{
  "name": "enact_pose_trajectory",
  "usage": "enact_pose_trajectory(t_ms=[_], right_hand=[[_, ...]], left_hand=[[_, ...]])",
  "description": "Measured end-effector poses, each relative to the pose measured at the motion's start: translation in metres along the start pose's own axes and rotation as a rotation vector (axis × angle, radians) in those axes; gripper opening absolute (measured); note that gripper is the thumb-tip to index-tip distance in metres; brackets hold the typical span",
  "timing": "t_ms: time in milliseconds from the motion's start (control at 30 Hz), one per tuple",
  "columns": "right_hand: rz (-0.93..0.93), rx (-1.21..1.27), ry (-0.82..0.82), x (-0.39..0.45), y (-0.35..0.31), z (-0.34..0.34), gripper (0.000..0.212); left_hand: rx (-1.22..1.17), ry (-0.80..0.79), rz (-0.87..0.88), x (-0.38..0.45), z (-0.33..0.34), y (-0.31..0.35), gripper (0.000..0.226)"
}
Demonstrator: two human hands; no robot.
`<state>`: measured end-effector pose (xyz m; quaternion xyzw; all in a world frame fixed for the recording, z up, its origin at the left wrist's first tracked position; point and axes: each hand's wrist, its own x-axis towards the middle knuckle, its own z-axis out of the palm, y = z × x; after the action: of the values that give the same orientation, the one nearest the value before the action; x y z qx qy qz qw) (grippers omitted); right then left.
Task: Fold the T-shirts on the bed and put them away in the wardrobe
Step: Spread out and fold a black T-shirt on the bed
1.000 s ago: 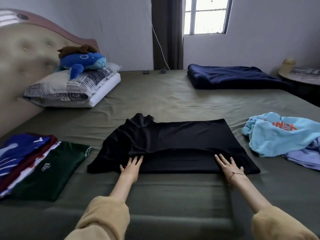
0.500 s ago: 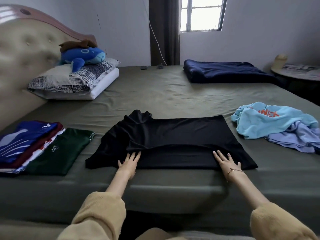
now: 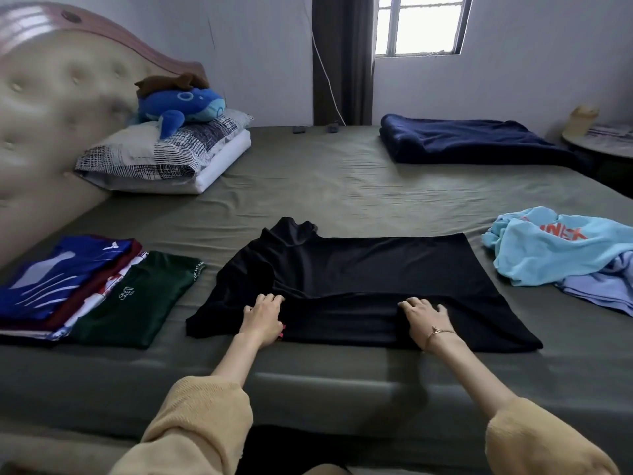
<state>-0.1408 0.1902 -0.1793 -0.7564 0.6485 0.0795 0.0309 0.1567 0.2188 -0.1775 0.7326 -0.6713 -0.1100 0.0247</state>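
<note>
A black T-shirt (image 3: pixel 370 269) lies spread sideways on the olive bed (image 3: pixel 308 186), its collar to the left and its far long edge folded over toward me. My left hand (image 3: pixel 263 317) grips the near layer of the black T-shirt by the sleeve end, fingers curled into the cloth. My right hand (image 3: pixel 423 315) grips the same near layer further right, knuckles up. A stack of folded T-shirts (image 3: pixel 61 286) with a dark green one (image 3: pixel 137 299) beside it lies at the left. A crumpled light blue T-shirt (image 3: pixel 561 248) and a lilac one (image 3: pixel 606 289) lie at the right.
Pillows (image 3: pixel 164 156) with a blue plush toy (image 3: pixel 181 106) sit by the padded headboard (image 3: pixel 51 108). A folded navy blanket (image 3: pixel 469 138) lies at the far right. A small side table (image 3: pixel 606 138) stands beyond the bed's right edge.
Both hands lay flat with straight fingers on the shirt's near edge; now their fingers are curled into the cloth, bunching it. The camera has pulled back a little.
</note>
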Motion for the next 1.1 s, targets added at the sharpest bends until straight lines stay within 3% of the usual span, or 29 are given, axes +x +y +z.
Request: enact_pose_trajectory(t_ms=[167, 300, 433, 533, 667, 733, 833, 933, 1100], right_hand=[[-0.224, 0.114, 0.059, 0.020, -0.054, -0.007, 0.056], [-0.392, 0.204, 0.034, 0.036, -0.097, -0.008, 0.058], [-0.460, 0.196, 0.057, 0.051, -0.130, -0.008, 0.056], [-0.401, 0.195, 0.097, 0.059, -0.145, -0.009, 0.047], [-0.205, 0.308, 0.174, 0.073, -0.162, -0.017, 0.031], [-0.100, 0.474, 0.124, 0.082, -0.172, -0.024, 0.034], [0.086, 0.717, 0.035, 0.101, -0.181, -0.036, 0.049], [0.210, 0.861, -0.121, 0.120, -0.181, -0.035, 0.063], [0.178, 0.766, -0.253, 0.139, -0.172, -0.037, 0.042]], left_hand=[[-0.006, 0.119, 0.040, 0.012, 0.003, -0.005, 0.074], [-0.013, 0.078, 0.141, 0.024, 0.005, -0.006, 0.082], [-0.095, 0.031, 0.140, 0.034, 0.014, -0.017, 0.065], [-0.115, 0.073, 0.083, 0.041, 0.018, -0.034, 0.051], [-0.208, 0.207, -0.085, 0.049, 0.015, -0.060, 0.048], [-0.241, 0.283, -0.205, 0.055, 0.010, -0.071, 0.047], [-0.326, 0.218, -0.288, 0.069, 0.003, -0.082, 0.049], [-0.434, 0.116, -0.294, 0.084, -0.005, -0.090, 0.042], [-0.521, 0.166, -0.135, 0.096, -0.012, -0.087, 0.017]])
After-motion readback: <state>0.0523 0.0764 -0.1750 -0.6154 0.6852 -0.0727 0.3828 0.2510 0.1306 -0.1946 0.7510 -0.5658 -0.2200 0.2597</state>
